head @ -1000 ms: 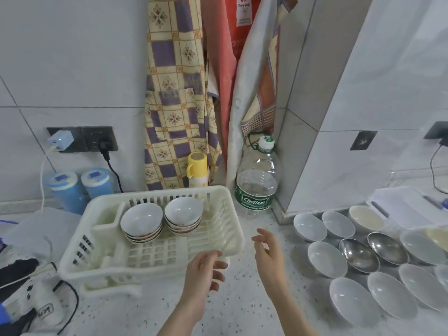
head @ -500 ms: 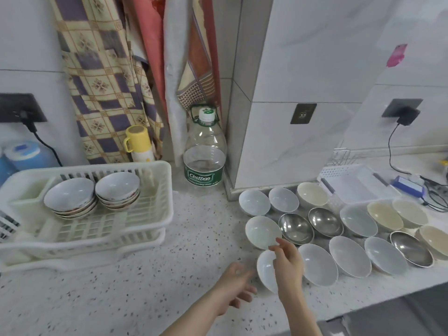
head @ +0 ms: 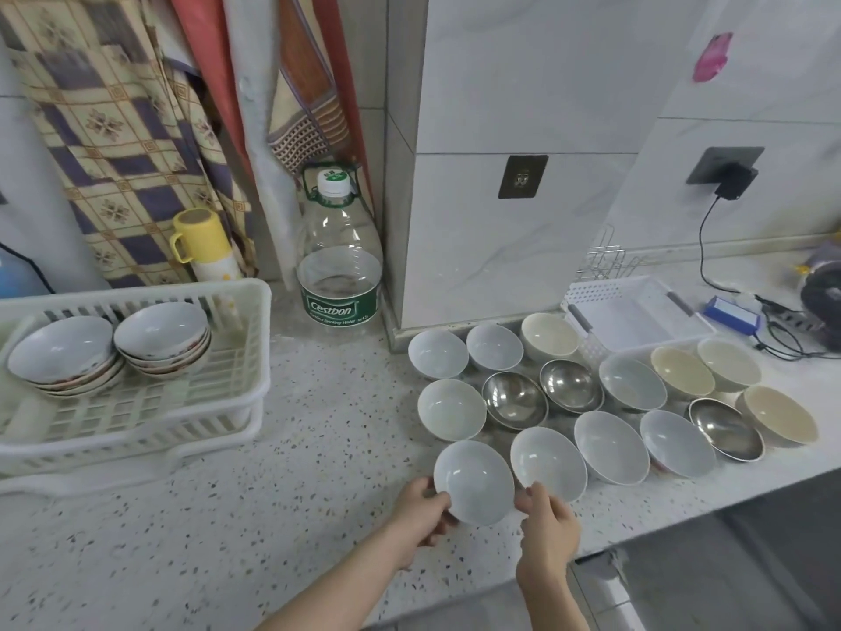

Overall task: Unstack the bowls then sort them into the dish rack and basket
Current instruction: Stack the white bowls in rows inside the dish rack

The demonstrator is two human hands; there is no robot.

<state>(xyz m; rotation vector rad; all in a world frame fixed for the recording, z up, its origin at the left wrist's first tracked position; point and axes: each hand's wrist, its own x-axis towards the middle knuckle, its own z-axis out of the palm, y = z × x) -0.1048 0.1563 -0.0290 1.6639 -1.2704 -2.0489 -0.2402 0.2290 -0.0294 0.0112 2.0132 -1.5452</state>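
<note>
The dish rack (head: 136,403) sits at the left of the counter (head: 296,494), with two bowl stacks (head: 113,352) side by side in it. Behind it stands a flask (head: 205,248); to its right, against the wall corner, a bottle (head: 339,261). Single bowls (head: 605,403) lie in rows at the right, before the basket (head: 637,311). Both hands (head: 421,512) hold the nearest bowl (head: 473,480) at the front-left end of the rows.

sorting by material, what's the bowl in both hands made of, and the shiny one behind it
Held white bowl: likely glazed ceramic, possibly melamine; smooth glossy white with soft highlights. Shiny bowl: looks like stainless steel; mirror-like grey interior with dark reflections.
</note>
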